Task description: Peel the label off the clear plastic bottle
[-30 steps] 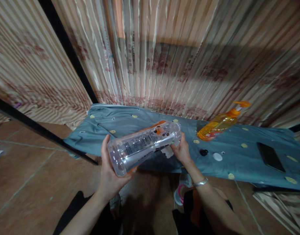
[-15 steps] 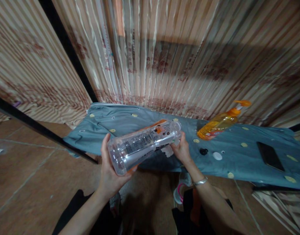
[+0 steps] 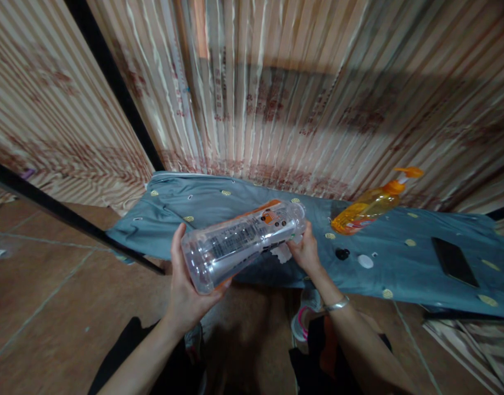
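A clear plastic bottle with an orange-and-black printed label lies tilted across the view between my two hands. My left hand wraps around its broad base end at the left. At the narrower neck end, my right hand grips the bottle, its fingers partly hidden behind it. A crumpled whitish piece, perhaps tissue, shows beside my right fingers; I cannot tell whether they hold it. To the right, a small black object and a white round lid rest on the patterned cloth.
An orange pump bottle with yellow liquid stands at the back of the cloth-covered bench. A dark phone lies farther right. Behind hangs a striped curtain. Black metal bars rise at the left, and my shoes are below.
Almost nothing differs. Both hands keep their hold on the clear bottle, which has barely shifted.
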{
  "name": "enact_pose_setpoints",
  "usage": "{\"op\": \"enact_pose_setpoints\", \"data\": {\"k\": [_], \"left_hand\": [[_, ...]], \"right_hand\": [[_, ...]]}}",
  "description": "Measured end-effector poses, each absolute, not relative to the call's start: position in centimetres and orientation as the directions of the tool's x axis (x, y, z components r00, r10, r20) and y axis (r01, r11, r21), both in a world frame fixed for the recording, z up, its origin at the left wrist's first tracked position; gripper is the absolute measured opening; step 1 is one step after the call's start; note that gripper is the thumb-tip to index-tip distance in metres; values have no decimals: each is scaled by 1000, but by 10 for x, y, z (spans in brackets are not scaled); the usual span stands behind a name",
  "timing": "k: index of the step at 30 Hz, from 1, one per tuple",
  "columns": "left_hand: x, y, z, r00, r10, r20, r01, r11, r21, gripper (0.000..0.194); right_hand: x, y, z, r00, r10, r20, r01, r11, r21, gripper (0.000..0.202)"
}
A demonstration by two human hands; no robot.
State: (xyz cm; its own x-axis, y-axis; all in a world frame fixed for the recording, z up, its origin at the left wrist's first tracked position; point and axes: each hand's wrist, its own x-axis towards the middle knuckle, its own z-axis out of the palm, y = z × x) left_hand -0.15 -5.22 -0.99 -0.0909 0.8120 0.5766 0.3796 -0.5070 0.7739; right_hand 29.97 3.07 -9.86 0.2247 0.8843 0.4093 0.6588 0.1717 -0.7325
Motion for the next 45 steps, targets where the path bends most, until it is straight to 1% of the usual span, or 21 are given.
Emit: {"op": "enact_pose_setpoints", "data": {"k": [3, 9, 14, 23, 30, 36, 45], "left_hand": [[-2, -52, -10, -87, 815, 572, 381, -504, 775, 116], [-1, -52, -6, -70, 803, 591, 372, -529, 763, 112], [-1, -54, -7, -94, 805, 586, 394, -510, 765, 113], [1, -52, -5, -87, 807, 583, 383, -513, 768, 113], [0, -53, -9, -96, 845, 526, 364, -462, 808, 116], [1, -52, -7, -93, 841, 533, 361, -471, 805, 115], [2, -53, -7, -99, 844, 527, 342, -468, 815, 115]], "right_hand": [[300, 31, -99, 225, 884, 409, 658, 172, -734, 65], [299, 31, -99, 229, 878, 419, 649, 183, -739, 66], [299, 30, -97, 233, 883, 407, 641, 175, -747, 66], [299, 30, -97, 228, 883, 410, 652, 174, -738, 65], [300, 31, -99, 238, 879, 414, 648, 174, -742, 62], [300, 31, -97, 247, 886, 392, 644, 152, -750, 67], [300, 30, -95, 233, 892, 388, 646, 157, -747, 67]]}}
